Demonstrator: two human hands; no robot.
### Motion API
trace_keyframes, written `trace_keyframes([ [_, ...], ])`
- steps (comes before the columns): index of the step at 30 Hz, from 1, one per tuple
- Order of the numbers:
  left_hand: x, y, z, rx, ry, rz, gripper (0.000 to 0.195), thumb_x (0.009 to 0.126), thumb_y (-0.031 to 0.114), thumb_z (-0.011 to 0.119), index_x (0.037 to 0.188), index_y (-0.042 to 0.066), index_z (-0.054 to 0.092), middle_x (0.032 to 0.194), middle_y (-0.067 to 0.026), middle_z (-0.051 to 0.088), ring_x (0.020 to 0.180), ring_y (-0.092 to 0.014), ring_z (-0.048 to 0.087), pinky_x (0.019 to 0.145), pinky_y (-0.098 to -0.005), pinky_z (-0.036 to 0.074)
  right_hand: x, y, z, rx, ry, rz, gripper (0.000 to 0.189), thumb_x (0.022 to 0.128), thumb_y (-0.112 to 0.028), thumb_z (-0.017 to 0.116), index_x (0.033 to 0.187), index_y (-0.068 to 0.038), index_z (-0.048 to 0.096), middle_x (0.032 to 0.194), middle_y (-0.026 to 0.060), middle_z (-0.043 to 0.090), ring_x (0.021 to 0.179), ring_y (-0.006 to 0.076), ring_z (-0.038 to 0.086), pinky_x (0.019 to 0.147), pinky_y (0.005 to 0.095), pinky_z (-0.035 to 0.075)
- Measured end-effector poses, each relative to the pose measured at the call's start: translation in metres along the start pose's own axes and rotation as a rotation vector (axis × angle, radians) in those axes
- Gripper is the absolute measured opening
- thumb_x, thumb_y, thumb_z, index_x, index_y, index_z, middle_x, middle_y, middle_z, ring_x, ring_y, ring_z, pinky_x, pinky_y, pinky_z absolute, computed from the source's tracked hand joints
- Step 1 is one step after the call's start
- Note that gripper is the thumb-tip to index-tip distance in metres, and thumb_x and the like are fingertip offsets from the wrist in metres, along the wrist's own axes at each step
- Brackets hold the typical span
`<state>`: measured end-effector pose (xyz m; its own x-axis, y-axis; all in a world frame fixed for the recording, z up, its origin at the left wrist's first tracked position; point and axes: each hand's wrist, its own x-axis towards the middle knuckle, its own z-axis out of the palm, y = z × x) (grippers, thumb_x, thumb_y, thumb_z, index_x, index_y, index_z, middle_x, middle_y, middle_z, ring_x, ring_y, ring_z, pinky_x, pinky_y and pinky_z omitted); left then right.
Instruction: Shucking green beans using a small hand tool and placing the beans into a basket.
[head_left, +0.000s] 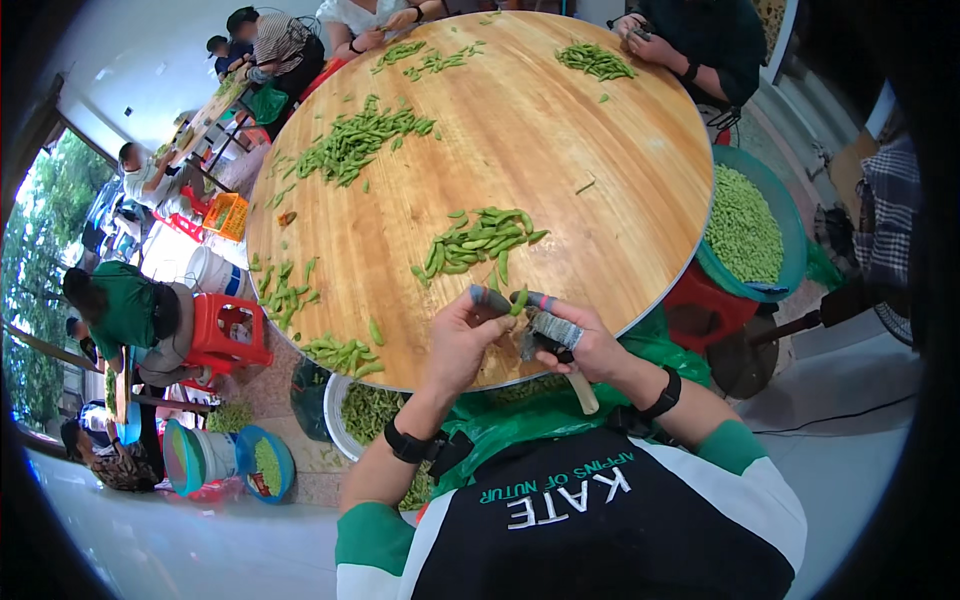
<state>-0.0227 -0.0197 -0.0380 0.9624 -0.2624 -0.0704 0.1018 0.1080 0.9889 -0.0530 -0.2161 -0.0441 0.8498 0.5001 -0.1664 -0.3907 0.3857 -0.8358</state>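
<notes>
Above the near edge of the round wooden table (600, 202), a green soybean pod (519, 301) is between the fingertips of my two hands. My left hand (463, 341) pinches near its lower end, its index finger wrapped in a dark grey cover. My right hand (592, 346) has its wrapped index fingertip against the pod. Its fingers also curl around a hand tool with a pale handle (582, 393), which sticks out below the palm; the tool's working end is hidden. Grey knitted cloth (556, 328) covers another right finger. A small pile of pods (480, 241) lies just beyond my hands.
More pods (356, 142) lie across the table's left and far parts. A turquoise basin (796, 225) of shelled beans stands right, on a red stool (701, 311). A white bucket (334, 412) of pods or shells is below the near edge. Other people sit around and at left.
</notes>
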Motion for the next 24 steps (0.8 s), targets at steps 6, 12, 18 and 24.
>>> trace_keyframes([
  [6, -0.003, -0.005, 0.013, -0.134, 0.020, 0.051, 0.016, 0.078, -0.007, 0.066, 0.091, 0.002, 0.060, 0.082, -0.0023, 0.063, 0.070, -0.009, 0.058, 0.061, -0.0226, 0.047, -0.004, 0.000, 0.001, 0.059, -0.066, -0.029, 0.041, 0.100, -0.019, 0.037, 0.140, -0.011, 0.040, 0.065, 0.0002, 0.050, 0.048, 0.0046, 0.040, 0.042, 0.0173, 0.032],
  [12, -0.009, -0.001, 0.019, -0.077, 0.047, 0.122, 0.015, 0.080, -0.008, 0.064, 0.092, 0.000, 0.061, 0.084, -0.0006, 0.063, 0.073, -0.006, 0.057, 0.065, -0.0213, 0.046, -0.006, 0.000, 0.001, 0.012, -0.069, -0.081, 0.039, 0.100, -0.015, 0.038, 0.138, -0.011, 0.043, 0.065, -0.0011, 0.048, 0.049, 0.0034, 0.039, 0.042, 0.0170, 0.032],
  [18, -0.009, -0.014, 0.023, -0.195, 0.099, 0.164, 0.017, 0.078, -0.008, 0.066, 0.091, 0.001, 0.059, 0.085, -0.0022, 0.063, 0.075, -0.009, 0.059, 0.068, -0.0235, 0.049, -0.006, -0.004, 0.010, 0.036, 0.047, -0.069, 0.036, 0.099, -0.012, 0.042, 0.133, -0.010, 0.049, 0.071, -0.0012, 0.050, 0.049, 0.0029, 0.038, 0.042, 0.0171, 0.031],
  [24, -0.001, -0.013, 0.012, -0.534, -0.066, -0.039, 0.019, 0.076, -0.008, 0.066, 0.088, 0.003, 0.055, 0.088, -0.0069, 0.065, 0.074, -0.016, 0.063, 0.062, -0.0283, 0.052, -0.006, -0.009, 0.005, 0.240, -0.011, 0.023, 0.028, 0.099, -0.017, 0.044, 0.124, -0.008, 0.055, 0.078, 0.0031, 0.056, 0.048, 0.0035, 0.038, 0.040, 0.0176, 0.031],
])
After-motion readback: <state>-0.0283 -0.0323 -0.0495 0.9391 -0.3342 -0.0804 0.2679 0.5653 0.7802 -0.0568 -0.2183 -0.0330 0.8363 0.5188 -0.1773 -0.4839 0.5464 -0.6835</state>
